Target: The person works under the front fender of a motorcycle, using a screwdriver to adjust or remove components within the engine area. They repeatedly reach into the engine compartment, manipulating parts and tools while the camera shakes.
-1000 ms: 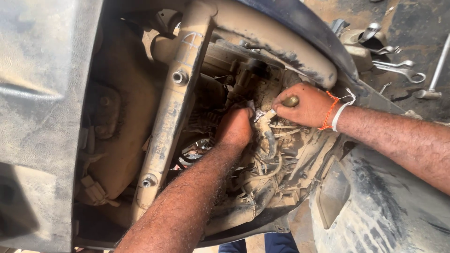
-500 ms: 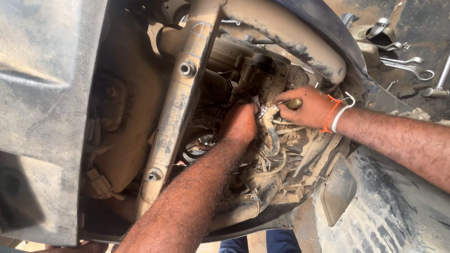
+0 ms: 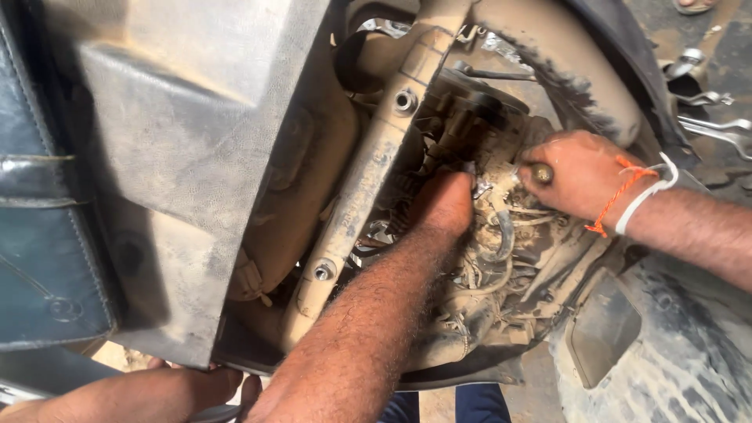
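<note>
Your left hand [image 3: 442, 207] was pushed down into the dusty engine bay, its fingers buried among the wires [image 3: 501, 258] beside the frame bar [image 3: 364, 184]. The fingertips were hidden in there, so you could not tell whether they were spread or pinching anything.

Your right hand [image 3: 576, 172] was curled tight around a tool handle [image 3: 541, 173], whose rounded butt end showed between thumb and fingers. The tool's working end pointed toward your left hand and vanished among the wires, just beside your left knuckles. An orange thread [image 3: 615, 196] and a white band [image 3: 650, 192] sat on that wrist.

The frame bar ran diagonally from upper right to lower left, with one bolt [image 3: 405, 100] near its top and another [image 3: 323, 271] near its bottom. A grey plastic panel [image 3: 188, 157] lay tilted to the left of the bar, and a dark seat edge [image 3: 39, 235] sat at the far left. A curved tan fender [image 3: 564, 63] arched above your right hand. Wrenches [image 3: 717, 125] lay on the ground at the upper right, well apart from both hands. Another person's hand [image 3: 157, 392] rested at the bottom left, under the panel's lower edge.
</note>
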